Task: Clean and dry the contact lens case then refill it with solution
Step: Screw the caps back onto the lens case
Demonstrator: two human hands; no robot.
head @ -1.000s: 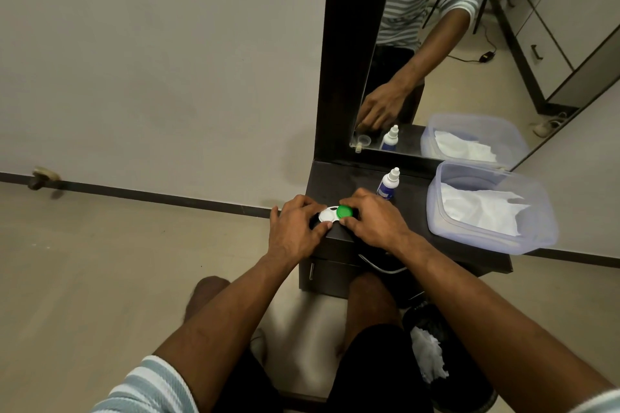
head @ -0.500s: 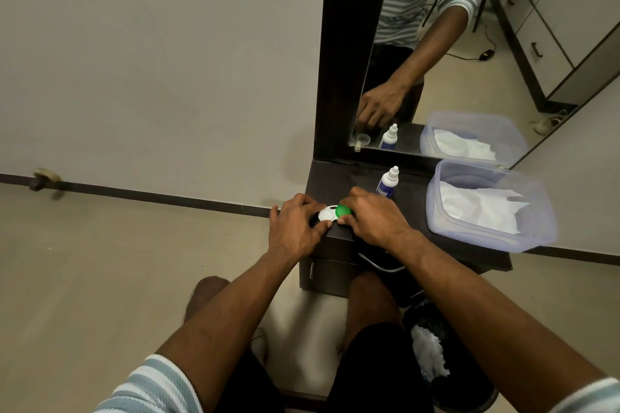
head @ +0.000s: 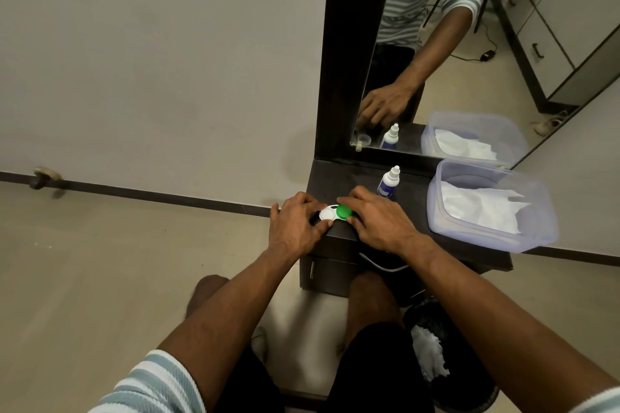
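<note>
Gripping the contact lens case [head: 330, 213] at the near-left corner of the dark dresser top [head: 349, 178].
Left hand [head: 297, 223] held the white side as before, fingers curled; right hand [head: 375, 221] still pinched the green cap [head: 344, 211], barely shifted. Behind stood the solution bottle [head: 388, 183], then the plastic tub [head: 503, 241] of tissues.

Lens case [head: 333, 213] flat, green cap on.

Both hands [head: 339, 225] around lens case [head: 332, 213]
</note>
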